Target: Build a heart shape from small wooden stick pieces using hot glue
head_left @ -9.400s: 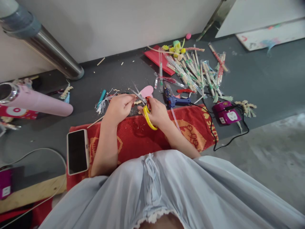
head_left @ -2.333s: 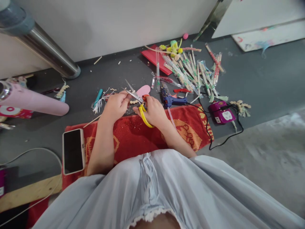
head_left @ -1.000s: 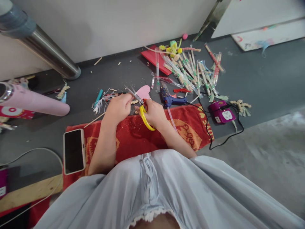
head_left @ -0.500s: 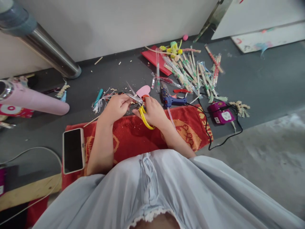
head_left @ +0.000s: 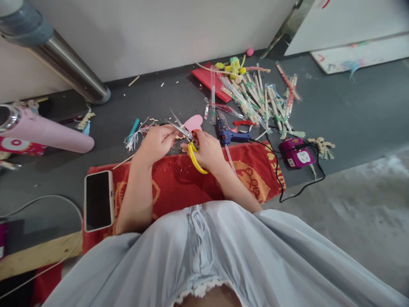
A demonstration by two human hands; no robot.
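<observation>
My right hand (head_left: 207,149) grips yellow-handled scissors (head_left: 194,154) with the blades spread apart, pointing up-left. My left hand (head_left: 157,143) is closed around a small piece right at the blades; the piece itself is mostly hidden by the fingers. Both hands hover over the far edge of a red patterned towel (head_left: 179,183) strewn with pale crumbs. A pink heart cut-out (head_left: 193,123) lies just beyond the scissors.
A blue glue gun (head_left: 231,134) and a purple power strip (head_left: 295,154) with a black cable lie to the right. Several wrapped chopsticks (head_left: 255,96) are piled behind. A phone (head_left: 97,200) rests at left, a pink roll (head_left: 47,134) further left, a metal pipe (head_left: 68,68) behind.
The scissor blades have opened and shut a few times while the left hand stays at them. Both hands remain in the same spot.
</observation>
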